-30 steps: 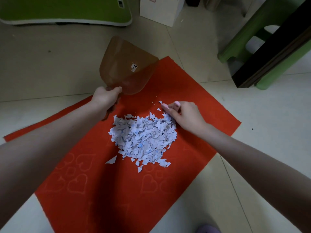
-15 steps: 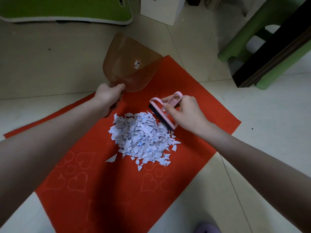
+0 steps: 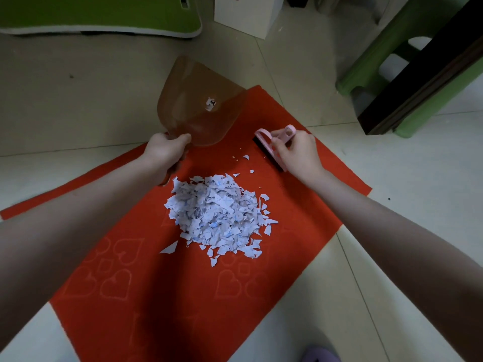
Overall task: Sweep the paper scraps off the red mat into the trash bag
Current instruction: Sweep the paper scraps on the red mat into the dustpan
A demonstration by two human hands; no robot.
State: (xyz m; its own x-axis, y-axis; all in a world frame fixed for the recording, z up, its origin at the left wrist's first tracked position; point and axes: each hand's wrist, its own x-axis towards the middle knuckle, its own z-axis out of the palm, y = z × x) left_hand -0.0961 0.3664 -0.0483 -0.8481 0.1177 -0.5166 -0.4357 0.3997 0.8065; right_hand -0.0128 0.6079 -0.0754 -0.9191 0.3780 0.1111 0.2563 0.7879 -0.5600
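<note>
left hand [image 3: 164,152] holding dustpan [image 3: 198,105], right hand [image 3: 298,152] gripping brush [image 3: 264,138] (pink), paper scraps [image 3: 217,212] piled

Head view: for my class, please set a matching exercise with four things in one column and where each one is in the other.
Things:
1. dustpan
2. pink brush
3. paper scraps
4. green stool

Places:
a. heaped in the middle of the red mat
b. gripped by the right hand
c. standing off the mat, upper right
d. gripped by the left hand

Pairs: 1-d, 2-b, 3-a, 4-c
</note>
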